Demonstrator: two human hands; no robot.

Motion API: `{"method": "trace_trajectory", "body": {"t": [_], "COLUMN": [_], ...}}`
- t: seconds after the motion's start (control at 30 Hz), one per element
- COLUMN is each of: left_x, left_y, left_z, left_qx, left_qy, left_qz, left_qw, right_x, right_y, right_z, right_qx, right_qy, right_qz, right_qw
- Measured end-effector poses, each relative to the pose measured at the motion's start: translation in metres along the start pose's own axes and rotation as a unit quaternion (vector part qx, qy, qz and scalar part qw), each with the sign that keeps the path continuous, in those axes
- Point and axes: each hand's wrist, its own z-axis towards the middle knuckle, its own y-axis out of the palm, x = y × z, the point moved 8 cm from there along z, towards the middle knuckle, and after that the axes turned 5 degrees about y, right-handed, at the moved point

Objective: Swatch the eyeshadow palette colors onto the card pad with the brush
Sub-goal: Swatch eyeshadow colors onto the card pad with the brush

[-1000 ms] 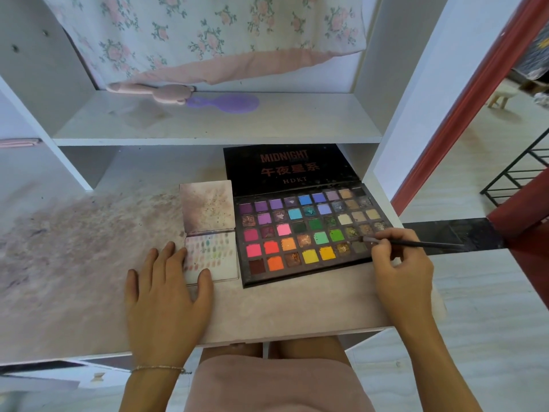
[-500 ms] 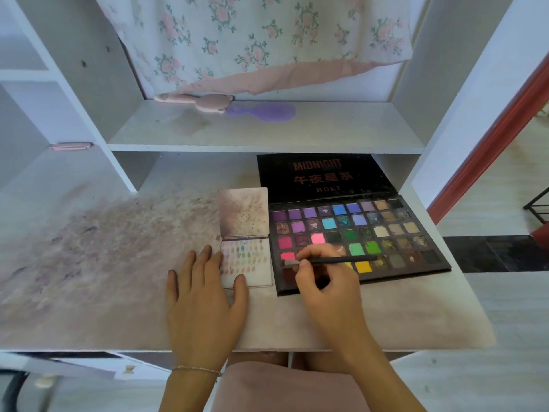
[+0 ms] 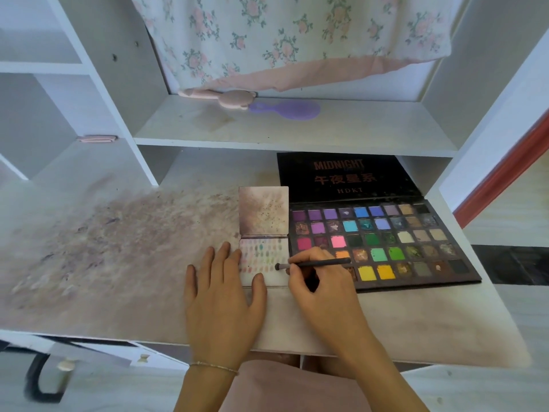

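An open black eyeshadow palette (image 3: 386, 242) with several coloured pans lies on the desk, its lid propped up behind. Left of it lies the small card pad (image 3: 264, 257), flipped open, its lower page covered with several small colour swatches. My right hand (image 3: 315, 281) pinches a thin dark brush (image 3: 312, 265), whose tip sits at the pad's lower right part. My left hand (image 3: 222, 292) lies flat with straight fingers, pressing the pad's left and bottom edge, thumb on the page.
The desk top (image 3: 118, 248) is stained with pigment at the left. A shelf above holds a pink brush (image 3: 225, 98) and a purple hairbrush (image 3: 288, 110). A floral cloth (image 3: 282, 34) hangs at the back. The desk's right edge ends just past the palette.
My right hand has carried the brush leftward from the palette's right pans, across its lower rows, to the card pad. The left hand stays on the pad. The camera view has shifted.
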Motion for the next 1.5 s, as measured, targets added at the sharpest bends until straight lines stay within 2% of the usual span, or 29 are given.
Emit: {"method": "trace_trajectory", "body": {"t": [0.93,1.23,1.37,1.5], "left_x": [0.000,-0.001,-0.002,-0.001], "left_y": [0.000,-0.001,0.000,-0.002], "left_z": [0.000,0.000,0.000,0.000], "left_qx": [0.006,0.001,-0.003,0.005], "left_qy": [0.002,0.000,0.003,0.009], "left_qz": [0.000,-0.005,-0.007,-0.004], "left_qw": [1.000,1.000,1.000,1.000], "right_x": [0.001,0.000,0.014,0.043], "right_y": [0.001,-0.027,-0.046,-0.083], "right_z": [0.000,-0.007,-0.013,-0.025], "right_qx": [-0.005,0.101,0.124,0.184], "right_qy": [0.004,0.004,0.035,0.083], "right_qz": [-0.013,0.114,0.131,0.143], "right_qw": [1.000,0.988,0.983,0.969]}}
